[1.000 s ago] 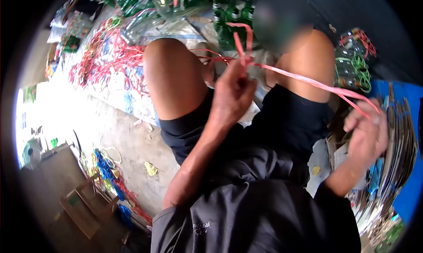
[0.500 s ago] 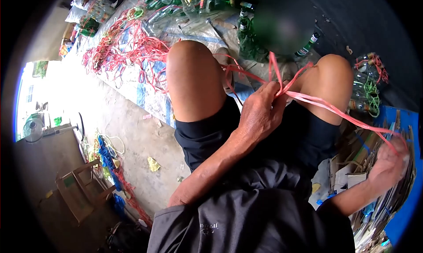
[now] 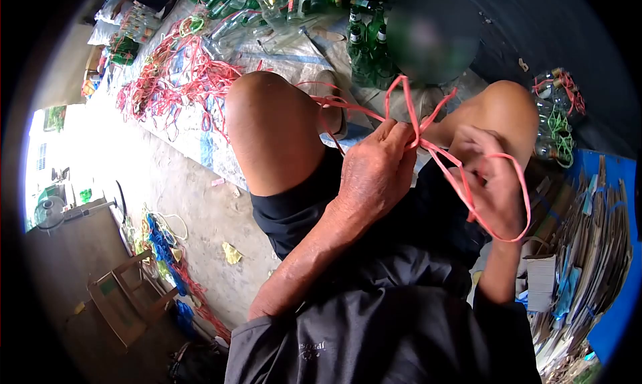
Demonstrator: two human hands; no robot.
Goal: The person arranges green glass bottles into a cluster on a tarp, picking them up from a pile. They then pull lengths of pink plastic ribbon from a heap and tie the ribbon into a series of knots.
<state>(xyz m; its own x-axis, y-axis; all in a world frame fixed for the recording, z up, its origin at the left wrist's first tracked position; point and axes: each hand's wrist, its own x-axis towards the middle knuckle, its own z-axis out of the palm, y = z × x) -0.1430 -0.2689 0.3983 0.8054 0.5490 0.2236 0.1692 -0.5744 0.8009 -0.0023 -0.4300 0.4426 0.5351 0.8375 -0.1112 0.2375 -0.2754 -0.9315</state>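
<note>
My left hand [image 3: 380,166] is closed on the pink plastic twine [image 3: 399,95] between my knees, where several strands and loops meet at its fingertips. Some strands run from there to the left past my knee. My right hand [image 3: 491,183] is beside my right thigh, with its fingers curved and a loop of the twine hanging around it. Whether its fingers pinch the twine is hard to make out, as they are blurred.
A tangled heap of pink twine [image 3: 180,79] lies on a pale sheet at the upper left. Green bottles [image 3: 364,46] stand beyond my knees. Stacked cardboard [image 3: 588,250] is at the right, and a wooden chair [image 3: 120,304] at the lower left.
My right hand has come in from the far right to near my left hand, and the stretched twine has slackened into a loop. My left hand has shifted slightly left.
</note>
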